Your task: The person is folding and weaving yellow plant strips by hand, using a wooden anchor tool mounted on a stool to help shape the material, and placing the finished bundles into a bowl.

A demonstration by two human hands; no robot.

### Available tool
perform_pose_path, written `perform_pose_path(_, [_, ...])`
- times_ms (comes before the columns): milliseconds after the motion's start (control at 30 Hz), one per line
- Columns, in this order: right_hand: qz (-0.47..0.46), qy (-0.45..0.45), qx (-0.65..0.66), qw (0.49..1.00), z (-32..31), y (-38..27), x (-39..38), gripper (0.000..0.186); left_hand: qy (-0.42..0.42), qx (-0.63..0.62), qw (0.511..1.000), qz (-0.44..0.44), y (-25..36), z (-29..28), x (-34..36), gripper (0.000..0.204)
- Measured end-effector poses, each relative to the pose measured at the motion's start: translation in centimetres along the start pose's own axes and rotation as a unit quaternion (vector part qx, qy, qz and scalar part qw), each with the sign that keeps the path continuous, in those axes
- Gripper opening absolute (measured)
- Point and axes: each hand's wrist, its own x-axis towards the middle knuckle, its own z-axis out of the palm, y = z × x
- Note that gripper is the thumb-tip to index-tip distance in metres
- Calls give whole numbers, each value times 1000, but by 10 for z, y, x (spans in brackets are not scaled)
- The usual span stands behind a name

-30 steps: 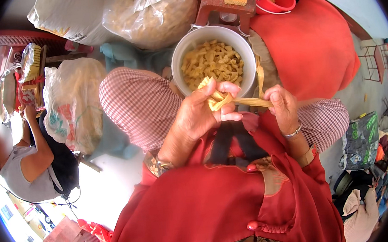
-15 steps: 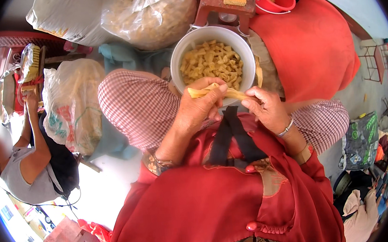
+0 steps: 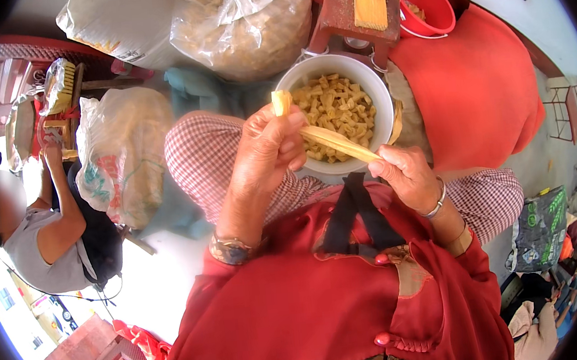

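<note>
A pale yellow strip [image 3: 339, 141], like dried corn husk, is stretched slantwise between my two hands. My left hand [image 3: 266, 144] pinches it near its upper end, where a folded, thicker tip stands up past the thumb. My right hand [image 3: 406, 173] grips the lower end between thumb and fingers. Just beyond them stands a round white bucket [image 3: 381, 83], partly hidden by my left hand. Inside lie many small, folded yellow pieces [image 3: 337, 107] of similar material. Another loose yellow strip [image 3: 397, 122] hangs by the bucket's right side.
Beyond the bucket are a reddish-brown stool [image 3: 342, 14] with a wooden block [image 3: 370, 1], a filled clear bag [image 3: 244, 29] and a red bucket [image 3: 433, 8]. Red cloth [image 3: 476, 88] lies right. Left are a plastic bag [image 3: 125, 153] and a seated person [image 3: 49, 228], working at a bench.
My left hand has moved up and left, away from the right hand, and the strip now shows longer between them. The whole view has shifted slightly.
</note>
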Motion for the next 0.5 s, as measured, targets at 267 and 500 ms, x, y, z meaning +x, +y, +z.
perform_pose_path(267, [125, -36, 113, 985, -14, -5, 31, 35, -22, 147, 987, 64, 6, 25, 29, 11])
perform_pose_path(500, [24, -15, 110, 993, -10, -17, 38, 40, -16, 56, 998, 27, -1, 25, 31, 4])
